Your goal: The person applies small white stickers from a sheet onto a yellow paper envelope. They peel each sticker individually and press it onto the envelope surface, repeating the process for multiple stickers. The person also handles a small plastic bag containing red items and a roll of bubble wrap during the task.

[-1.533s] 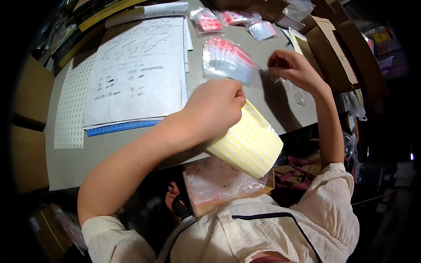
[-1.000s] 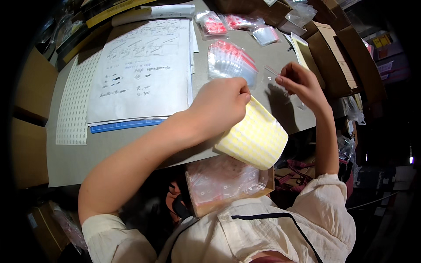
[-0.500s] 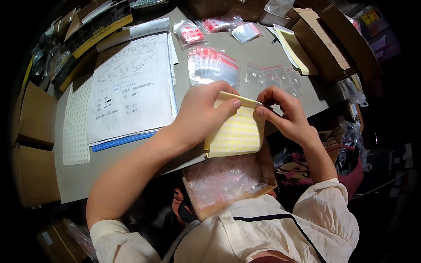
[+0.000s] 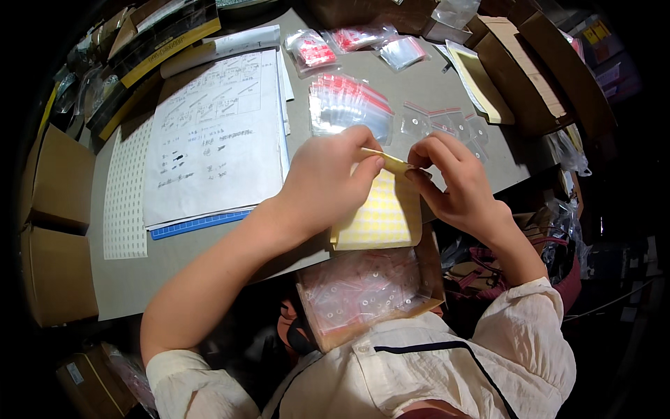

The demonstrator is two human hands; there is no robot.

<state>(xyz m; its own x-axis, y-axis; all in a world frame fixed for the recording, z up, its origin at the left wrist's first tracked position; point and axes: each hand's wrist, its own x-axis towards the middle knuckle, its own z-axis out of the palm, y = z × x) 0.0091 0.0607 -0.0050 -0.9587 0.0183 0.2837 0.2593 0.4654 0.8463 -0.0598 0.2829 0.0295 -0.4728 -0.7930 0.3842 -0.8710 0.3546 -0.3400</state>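
Observation:
A yellow sticker sheet (image 4: 377,216) with rows of pale labels hangs over the table's near edge, its top folded back. My left hand (image 4: 331,174) grips the upper left of the sheet, thumb on the front and fingers behind. At the fold's right end, the thumb and forefinger of my right hand (image 4: 453,178) pinch together; any single label between them is too small to make out. Below the sheet, an open cardboard box (image 4: 431,286) holds several small clear bags (image 4: 370,286) with ring-shaped white marks on them.
Fanned clear zip bags (image 4: 349,105) with red strips lie beyond my hands, with several labelled bags (image 4: 447,124) to their right. Handwritten papers (image 4: 216,153) rest on a blue board at left, beside a white label sheet (image 4: 125,202). Cardboard boxes (image 4: 59,181) line the table's left edge.
The right fingers have shifted slightly along the fold, and the fold of the sheet tilts a little more. The whole view has moved slightly; the left hand keeps its grip.

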